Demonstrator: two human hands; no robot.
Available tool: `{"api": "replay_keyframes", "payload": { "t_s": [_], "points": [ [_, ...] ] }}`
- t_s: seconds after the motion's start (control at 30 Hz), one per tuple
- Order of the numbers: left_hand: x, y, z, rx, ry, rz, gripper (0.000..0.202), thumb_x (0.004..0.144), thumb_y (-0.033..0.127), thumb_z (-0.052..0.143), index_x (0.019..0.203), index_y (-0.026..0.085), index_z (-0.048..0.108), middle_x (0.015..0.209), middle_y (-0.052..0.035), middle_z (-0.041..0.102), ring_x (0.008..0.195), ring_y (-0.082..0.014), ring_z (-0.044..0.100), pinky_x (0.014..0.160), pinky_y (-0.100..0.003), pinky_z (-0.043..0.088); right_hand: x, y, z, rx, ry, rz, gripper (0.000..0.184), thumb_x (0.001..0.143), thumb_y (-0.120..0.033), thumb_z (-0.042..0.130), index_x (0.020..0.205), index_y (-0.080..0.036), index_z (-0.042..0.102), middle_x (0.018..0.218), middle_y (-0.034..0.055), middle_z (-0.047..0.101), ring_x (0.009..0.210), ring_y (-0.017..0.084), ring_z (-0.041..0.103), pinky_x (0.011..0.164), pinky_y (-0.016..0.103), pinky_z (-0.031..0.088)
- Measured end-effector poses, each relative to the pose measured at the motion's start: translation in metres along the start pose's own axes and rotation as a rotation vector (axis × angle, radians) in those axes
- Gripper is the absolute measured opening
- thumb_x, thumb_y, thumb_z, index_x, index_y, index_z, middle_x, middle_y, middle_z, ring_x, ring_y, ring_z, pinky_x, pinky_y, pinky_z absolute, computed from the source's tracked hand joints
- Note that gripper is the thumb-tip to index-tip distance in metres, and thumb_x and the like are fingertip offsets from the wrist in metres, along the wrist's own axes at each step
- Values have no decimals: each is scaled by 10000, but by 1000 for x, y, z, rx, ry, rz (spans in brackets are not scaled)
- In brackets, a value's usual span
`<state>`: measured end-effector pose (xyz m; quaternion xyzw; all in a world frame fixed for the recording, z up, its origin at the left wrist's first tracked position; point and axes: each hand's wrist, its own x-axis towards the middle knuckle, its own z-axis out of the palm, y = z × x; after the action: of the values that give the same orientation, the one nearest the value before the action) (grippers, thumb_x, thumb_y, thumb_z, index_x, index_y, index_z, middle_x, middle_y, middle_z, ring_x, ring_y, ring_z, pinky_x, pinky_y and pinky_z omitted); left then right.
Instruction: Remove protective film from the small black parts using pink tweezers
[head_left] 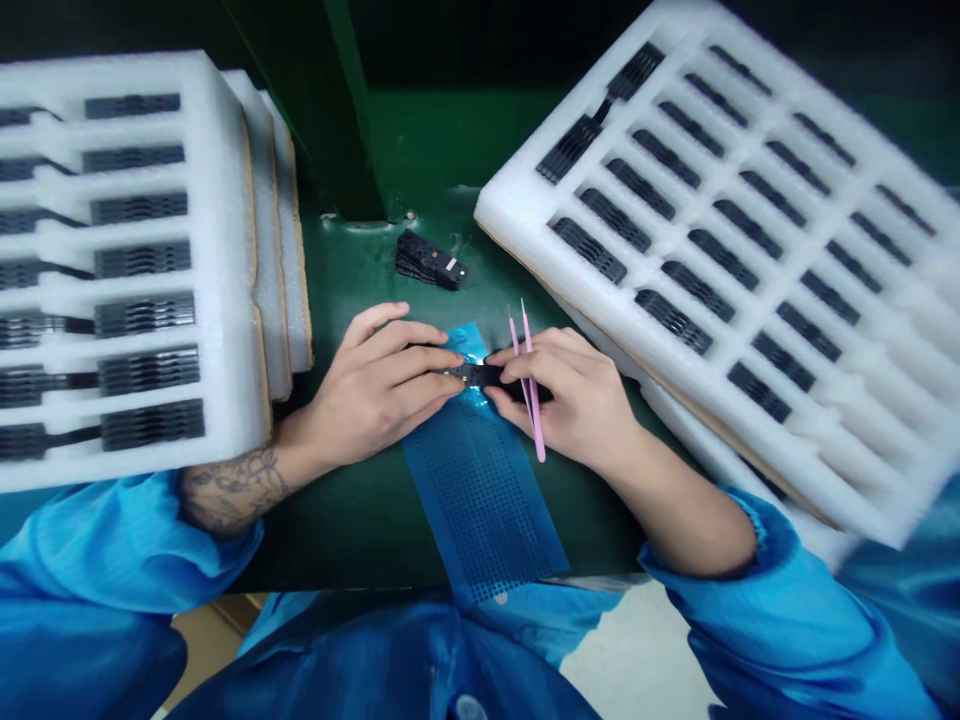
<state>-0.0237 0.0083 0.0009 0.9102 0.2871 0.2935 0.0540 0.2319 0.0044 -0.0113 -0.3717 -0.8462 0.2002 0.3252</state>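
A dark green painted table (360, 530) fills the middle of the frame, its glossy surface catching soft light toward the back, where the paint is chipped pale along the join. Behind it rises a green panel (450, 140), with a darker green upright post (315, 100) at upper left. Deep shadow (480, 40) fills the top edge. Below the table, a pale floor (637, 650) shows at lower right, and a tan surface (210, 640) at lower left.
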Motion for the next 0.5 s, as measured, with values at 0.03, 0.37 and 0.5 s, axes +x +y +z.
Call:
{"api": "replay_keyframes", "payload": {
  "t_s": [0.03, 0.37, 0.5],
  "points": [
    [-1, 1, -3, 11, 21, -15, 167, 894, 221, 736, 1054, 252, 695, 1098, 17, 762, 1107, -207, 680, 1104, -505, 464, 0, 0, 0, -12, 5, -13, 113, 863, -228, 724, 917, -248, 627, 974, 53, 783, 877, 233, 706, 760, 400, 543],
    [-13, 4, -10, 199, 8, -303, 105, 925, 204, 637, 1006, 233, 698, 1080, -36, 735, 1038, -226, 683, 956, -445, 577, 1, 1, 0, -17, 42, 14, 118, 871, -201, 692, 966, -267, 675, 1051, 47, 785, 938, 242, 713, 839, 430, 596],
    [-12, 5, -7, 220, -30, -292, 103, 921, 240, 639, 1012, 230, 687, 1180, -53, 713, 1141, -259, 657, 1019, -489, 540, 1, 1, -2, 44, 44, 38, 139, 889, -230, 702, 1022, -269, 712, 1093, 53, 782, 960, 244, 718, 872, 435, 593]
  ]
}}
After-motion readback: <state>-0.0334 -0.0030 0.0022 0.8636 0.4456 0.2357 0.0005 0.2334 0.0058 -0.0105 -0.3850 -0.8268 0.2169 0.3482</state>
